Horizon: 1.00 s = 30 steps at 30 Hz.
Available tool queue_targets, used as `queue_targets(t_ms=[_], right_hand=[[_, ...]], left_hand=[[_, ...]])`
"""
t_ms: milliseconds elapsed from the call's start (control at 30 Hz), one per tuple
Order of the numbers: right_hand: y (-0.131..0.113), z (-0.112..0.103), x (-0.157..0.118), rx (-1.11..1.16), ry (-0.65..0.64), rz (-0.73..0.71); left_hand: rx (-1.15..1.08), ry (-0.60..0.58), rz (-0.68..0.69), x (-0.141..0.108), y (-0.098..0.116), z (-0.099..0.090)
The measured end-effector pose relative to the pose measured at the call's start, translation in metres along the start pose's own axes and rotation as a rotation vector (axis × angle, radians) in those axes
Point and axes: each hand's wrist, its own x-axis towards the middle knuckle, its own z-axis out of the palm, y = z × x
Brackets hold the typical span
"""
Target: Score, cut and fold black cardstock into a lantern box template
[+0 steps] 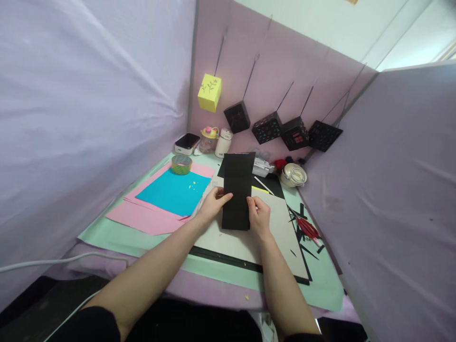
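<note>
A long strip of black paper (237,190) is held upright between my two hands. My left hand (213,205) grips its left edge, with the thumb across the front and the fingers behind. At the right edge, my right hand (260,213) pinches the paper between thumb and curled fingers. Below it lies a pale grey board (217,237) with dark edges. More black paper (276,183) lies flat behind the strip, near a white stick-like pen (263,185) and a bit of yellow paper (260,190).
Red-handled scissors (308,229) lie at the right among black scraps. On the left are blue paper (178,192), pink sheets (142,219) and a tape roll (181,165). Bottles stand at the back. A yellow paper box (210,92) and several black ones hang above the table.
</note>
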Motion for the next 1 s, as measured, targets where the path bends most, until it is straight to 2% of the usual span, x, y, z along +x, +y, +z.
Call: queue_targets(t_ms=[133,200,267,333,400,467,533,600,667,767,833,900,1000], right_hand=[[0.002,0.003,-0.002,0.267,-0.09,0.028],[0.006,0.005,0.0,0.409,-0.063,0.109],[0.01,0.007,0.003,0.548,0.015,0.232],[0.013,0.009,0.007,0.688,0.035,0.375],[0.013,0.009,0.009,0.826,-0.067,0.515],[0.01,0.007,0.01,0.942,-0.222,0.61],[0.005,0.002,0.01,1.03,-0.348,0.632],[0.0,-0.004,0.011,1.107,-0.398,0.612],[0.0,-0.01,0.013,1.161,-0.351,0.596],[0.005,-0.012,0.016,1.159,-0.172,0.65],[0.009,-0.01,0.017,1.108,-0.135,0.721],[0.008,-0.008,0.015,1.061,-0.225,0.806],[0.001,-0.009,0.012,1.067,-0.369,0.85]], left_hand=[[-0.108,-0.103,-0.072,-0.004,0.008,0.0],[-0.279,-0.245,-0.156,-0.008,0.017,-0.003],[-0.433,-0.449,-0.24,-0.012,0.025,-0.006],[-0.461,-0.573,-0.29,-0.015,0.026,-0.007],[-0.405,-0.532,-0.317,-0.014,0.022,-0.005],[-0.345,-0.393,-0.312,-0.011,0.015,-0.002],[-0.326,-0.255,-0.277,-0.007,0.011,0.0],[-0.344,-0.169,-0.233,-0.004,0.013,-0.001],[-0.395,-0.187,-0.214,-0.004,0.02,-0.004],[-0.446,-0.415,-0.257,-0.009,0.028,-0.009],[-0.392,-0.521,-0.298,-0.012,0.027,-0.008],[-0.301,-0.479,-0.307,-0.013,0.02,-0.006],[-0.188,-0.241,-0.243,-0.006,0.009,-0.005]])
